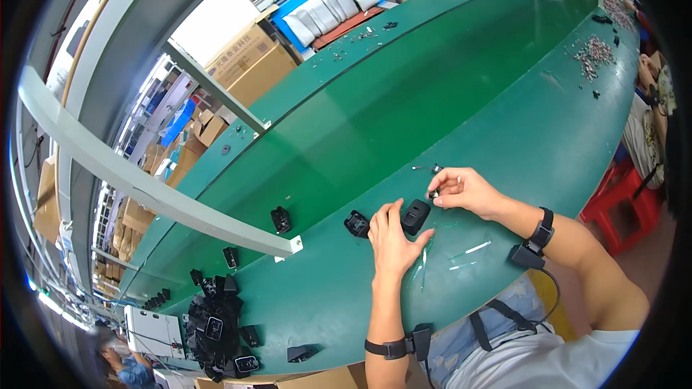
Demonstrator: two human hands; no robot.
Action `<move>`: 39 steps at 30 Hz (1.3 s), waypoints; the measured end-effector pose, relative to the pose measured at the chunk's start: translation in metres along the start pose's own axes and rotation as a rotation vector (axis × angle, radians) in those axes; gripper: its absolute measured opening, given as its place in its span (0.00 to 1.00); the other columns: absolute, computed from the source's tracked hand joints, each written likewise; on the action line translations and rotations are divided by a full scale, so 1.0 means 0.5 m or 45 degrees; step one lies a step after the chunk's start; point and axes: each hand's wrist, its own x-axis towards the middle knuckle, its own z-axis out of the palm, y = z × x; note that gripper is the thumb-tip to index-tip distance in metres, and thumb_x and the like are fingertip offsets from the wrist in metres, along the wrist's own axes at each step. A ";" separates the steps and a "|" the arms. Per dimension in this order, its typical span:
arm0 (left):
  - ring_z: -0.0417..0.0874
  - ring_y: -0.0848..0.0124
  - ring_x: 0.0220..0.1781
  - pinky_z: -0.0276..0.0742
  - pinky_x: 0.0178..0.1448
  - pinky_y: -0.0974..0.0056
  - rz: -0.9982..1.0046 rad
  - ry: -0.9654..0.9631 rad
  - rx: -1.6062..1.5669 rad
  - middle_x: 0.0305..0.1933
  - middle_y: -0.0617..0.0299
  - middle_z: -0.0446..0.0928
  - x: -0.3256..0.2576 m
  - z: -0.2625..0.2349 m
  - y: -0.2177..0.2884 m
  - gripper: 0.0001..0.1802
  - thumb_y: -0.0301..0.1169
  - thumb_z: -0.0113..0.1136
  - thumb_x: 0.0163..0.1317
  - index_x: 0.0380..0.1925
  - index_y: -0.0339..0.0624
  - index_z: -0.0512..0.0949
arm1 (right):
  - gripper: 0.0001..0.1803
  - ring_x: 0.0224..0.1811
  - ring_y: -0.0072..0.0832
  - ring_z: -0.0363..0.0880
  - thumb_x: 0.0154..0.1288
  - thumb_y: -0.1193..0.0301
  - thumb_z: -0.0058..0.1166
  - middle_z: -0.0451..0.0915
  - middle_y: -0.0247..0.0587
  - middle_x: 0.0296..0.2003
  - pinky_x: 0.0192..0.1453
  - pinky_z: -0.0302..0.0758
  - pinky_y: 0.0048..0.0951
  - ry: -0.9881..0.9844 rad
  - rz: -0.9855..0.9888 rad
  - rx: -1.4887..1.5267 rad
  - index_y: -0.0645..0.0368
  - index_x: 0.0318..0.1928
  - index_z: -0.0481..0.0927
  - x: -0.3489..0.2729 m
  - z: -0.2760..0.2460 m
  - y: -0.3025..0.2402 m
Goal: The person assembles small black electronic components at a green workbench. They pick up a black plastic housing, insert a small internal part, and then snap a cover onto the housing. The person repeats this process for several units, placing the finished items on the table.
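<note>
My left hand (pixel 391 241) lies low over the green table with its fingers stretched out and its thumb apart. A black rounded plastic case (pixel 416 217) sits between that thumb and forefinger; whether they touch it I cannot tell. Just left of the fingertips is an open black housing (pixel 356 223) with its inside facing up. My right hand (pixel 465 191) is closed in a pinch on a small dark part (pixel 433 194), partly hidden by the fingers. Beyond that hand lies a small dark component with a thin wire (pixel 437 168).
Several black housings (pixel 214 328) are heaped at the lower left beside a white box-shaped unit (pixel 153 332). More stand along the green belt (pixel 375 119). A grey metal post (pixel 180 212) slants to the table. Small parts (pixel 595 56) are piled at far right. A red stool (pixel 626 205) stands right.
</note>
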 end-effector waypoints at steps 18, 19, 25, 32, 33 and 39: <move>0.82 0.60 0.53 0.79 0.56 0.56 -0.550 -0.333 -1.994 0.58 0.49 0.75 -0.002 0.016 0.014 0.31 0.34 0.56 0.66 0.68 0.37 0.62 | 0.11 0.39 0.21 0.85 0.63 0.77 0.65 0.85 0.39 0.38 0.44 0.82 0.23 -0.028 -0.097 -0.168 0.68 0.44 0.81 -0.032 0.033 -0.046; 0.79 0.59 0.57 0.76 0.62 0.53 -0.533 -0.395 -1.999 0.59 0.50 0.74 -0.001 0.011 0.017 0.35 0.32 0.59 0.62 0.69 0.38 0.61 | 0.09 0.36 0.20 0.84 0.62 0.77 0.65 0.85 0.38 0.36 0.40 0.82 0.21 0.011 -0.097 -0.240 0.67 0.42 0.82 -0.034 0.035 -0.045; 0.73 0.63 0.64 0.67 0.70 0.57 -0.434 -0.386 -2.138 0.61 0.54 0.71 0.004 0.009 0.011 0.37 0.22 0.58 0.58 0.70 0.37 0.61 | 0.07 0.34 0.21 0.84 0.57 0.77 0.66 0.84 0.38 0.36 0.33 0.81 0.22 0.132 -0.503 -0.677 0.62 0.38 0.85 -0.036 0.042 -0.058; 0.75 0.62 0.61 0.70 0.68 0.55 -0.399 -0.397 -2.081 0.58 0.54 0.72 0.008 -0.001 0.017 0.38 0.29 0.59 0.57 0.69 0.35 0.60 | 0.06 0.35 0.28 0.84 0.56 0.78 0.65 0.83 0.39 0.38 0.35 0.83 0.27 0.090 -0.816 -0.984 0.63 0.36 0.84 -0.043 0.046 -0.069; 0.79 0.63 0.52 0.78 0.55 0.59 -0.401 -0.365 -1.984 0.56 0.53 0.74 0.015 0.003 0.024 0.38 0.34 0.57 0.58 0.69 0.33 0.61 | 0.06 0.35 0.30 0.84 0.56 0.79 0.65 0.83 0.40 0.37 0.37 0.83 0.27 0.102 -0.913 -0.991 0.62 0.36 0.84 -0.035 0.047 -0.077; 0.78 0.70 0.29 0.72 0.27 0.69 -0.459 -0.576 -2.055 0.51 0.50 0.78 0.009 0.005 0.008 0.36 0.45 0.49 0.63 0.66 0.32 0.65 | 0.06 0.36 0.33 0.83 0.55 0.79 0.64 0.83 0.41 0.37 0.41 0.82 0.31 0.027 -0.860 -0.865 0.62 0.35 0.83 -0.045 0.048 -0.079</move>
